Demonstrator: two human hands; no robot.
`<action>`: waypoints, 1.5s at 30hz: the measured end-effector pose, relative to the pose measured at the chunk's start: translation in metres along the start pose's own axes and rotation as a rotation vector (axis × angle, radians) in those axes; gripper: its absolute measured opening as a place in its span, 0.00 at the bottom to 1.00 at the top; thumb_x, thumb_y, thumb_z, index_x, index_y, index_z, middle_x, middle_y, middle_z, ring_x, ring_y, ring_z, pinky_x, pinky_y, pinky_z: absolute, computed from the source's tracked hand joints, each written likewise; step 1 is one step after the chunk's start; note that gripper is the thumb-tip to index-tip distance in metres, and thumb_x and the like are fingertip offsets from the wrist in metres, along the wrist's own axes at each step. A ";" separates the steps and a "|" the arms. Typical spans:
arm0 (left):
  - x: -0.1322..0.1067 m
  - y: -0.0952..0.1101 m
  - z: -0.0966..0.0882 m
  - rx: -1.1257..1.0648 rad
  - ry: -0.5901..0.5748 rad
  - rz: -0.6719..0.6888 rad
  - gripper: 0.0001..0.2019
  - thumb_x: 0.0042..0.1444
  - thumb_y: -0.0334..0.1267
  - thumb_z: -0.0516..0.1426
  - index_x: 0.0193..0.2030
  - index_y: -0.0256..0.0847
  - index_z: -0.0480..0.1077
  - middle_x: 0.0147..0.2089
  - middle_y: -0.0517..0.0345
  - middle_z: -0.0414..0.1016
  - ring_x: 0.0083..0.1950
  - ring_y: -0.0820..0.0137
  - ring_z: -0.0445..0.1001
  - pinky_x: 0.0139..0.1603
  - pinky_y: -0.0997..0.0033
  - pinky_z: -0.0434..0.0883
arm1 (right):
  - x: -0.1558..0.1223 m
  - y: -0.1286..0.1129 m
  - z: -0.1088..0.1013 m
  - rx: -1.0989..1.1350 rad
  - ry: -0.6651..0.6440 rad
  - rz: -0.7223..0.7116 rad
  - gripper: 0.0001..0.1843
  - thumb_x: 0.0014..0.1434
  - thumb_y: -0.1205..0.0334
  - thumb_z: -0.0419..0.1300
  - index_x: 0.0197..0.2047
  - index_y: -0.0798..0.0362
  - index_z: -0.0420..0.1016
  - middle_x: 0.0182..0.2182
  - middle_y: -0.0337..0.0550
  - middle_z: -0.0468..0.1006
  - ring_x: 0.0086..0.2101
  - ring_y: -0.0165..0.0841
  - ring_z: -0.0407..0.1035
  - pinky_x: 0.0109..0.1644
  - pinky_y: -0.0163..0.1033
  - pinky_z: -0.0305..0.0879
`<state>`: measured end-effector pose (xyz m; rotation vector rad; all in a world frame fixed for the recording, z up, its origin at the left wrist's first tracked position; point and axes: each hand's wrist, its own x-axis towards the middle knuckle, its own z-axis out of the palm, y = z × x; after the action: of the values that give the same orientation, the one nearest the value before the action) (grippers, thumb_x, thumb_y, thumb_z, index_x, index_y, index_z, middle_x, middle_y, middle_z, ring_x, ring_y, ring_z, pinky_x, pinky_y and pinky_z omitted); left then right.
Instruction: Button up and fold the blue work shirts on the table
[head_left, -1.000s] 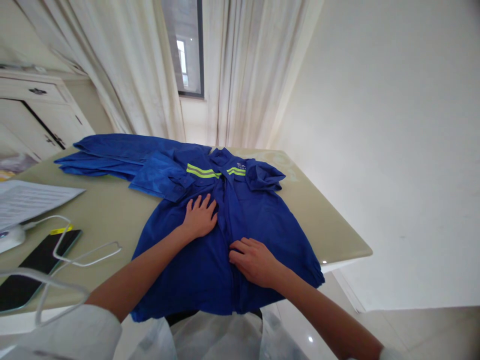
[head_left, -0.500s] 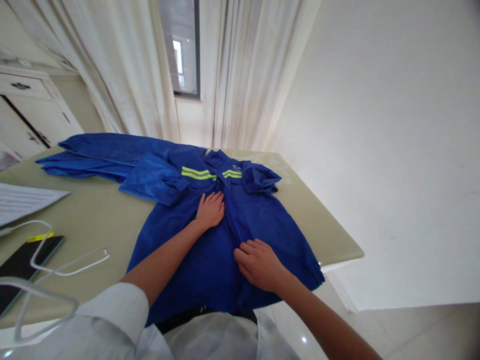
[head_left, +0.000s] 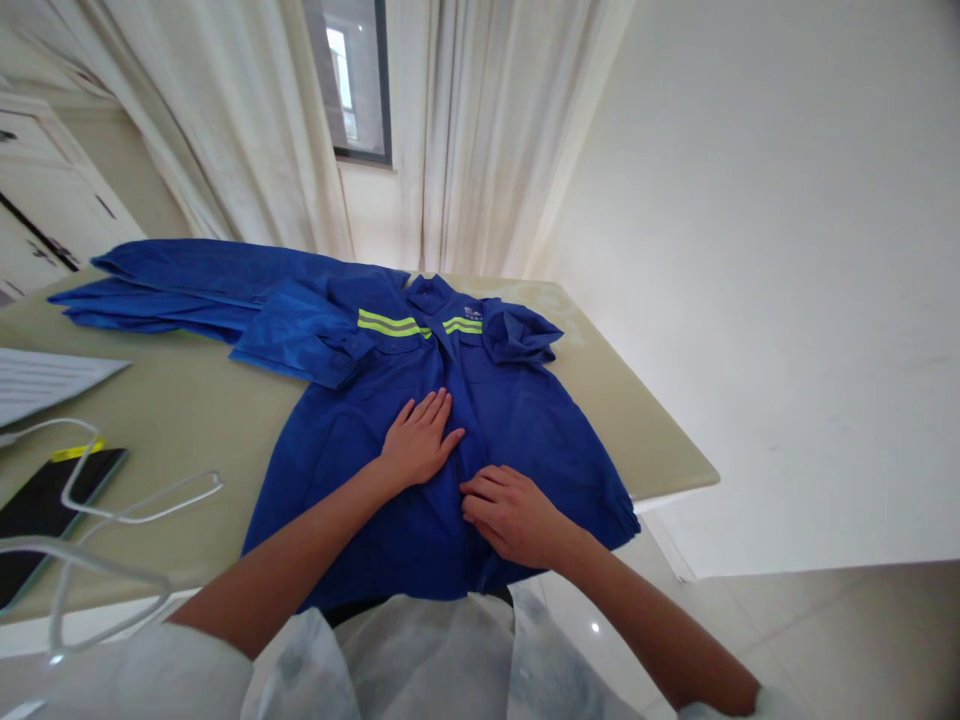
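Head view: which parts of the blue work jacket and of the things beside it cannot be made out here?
All in the head view.
Front closure of the blue work jacket: covered by the left hand and right hand; whether the right hand pinches cloth is unclear.
Chest logo: too small to read.
Phone and paper sheet: cut off by the left edge; print too small.
Jacket hem: hidden by the person's white clothing.
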<state>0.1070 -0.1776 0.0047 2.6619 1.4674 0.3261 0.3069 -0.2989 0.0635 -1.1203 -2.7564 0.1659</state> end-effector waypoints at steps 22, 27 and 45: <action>-0.157 0.060 0.014 0.021 0.540 0.605 0.14 0.69 0.31 0.56 0.57 0.36 0.77 0.58 0.48 0.80 0.59 0.64 0.76 0.64 0.60 0.70 | 0.010 -0.002 -0.001 0.019 0.191 0.069 0.02 0.68 0.67 0.63 0.43 0.50 0.76 0.42 0.42 0.79 0.41 0.36 0.69 0.48 0.42 0.62; -0.160 0.067 -0.013 -0.067 0.570 0.613 0.15 0.69 0.27 0.53 0.55 0.30 0.79 0.53 0.45 0.83 0.53 0.63 0.79 0.56 0.63 0.76 | 0.005 -0.004 -0.004 0.018 0.162 0.071 0.03 0.71 0.65 0.62 0.43 0.51 0.76 0.41 0.43 0.80 0.40 0.36 0.70 0.48 0.42 0.62; -0.168 0.080 -0.018 -0.072 0.551 0.546 0.10 0.68 0.27 0.54 0.46 0.34 0.79 0.48 0.48 0.84 0.47 0.63 0.80 0.49 0.63 0.77 | 0.007 -0.014 -0.018 0.116 0.210 0.214 0.05 0.72 0.64 0.60 0.42 0.51 0.75 0.40 0.44 0.79 0.42 0.37 0.72 0.49 0.43 0.63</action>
<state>0.0818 -0.3625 0.0121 3.0048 0.7313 1.1996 0.2955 -0.3033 0.0838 -1.3172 -2.4104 0.2168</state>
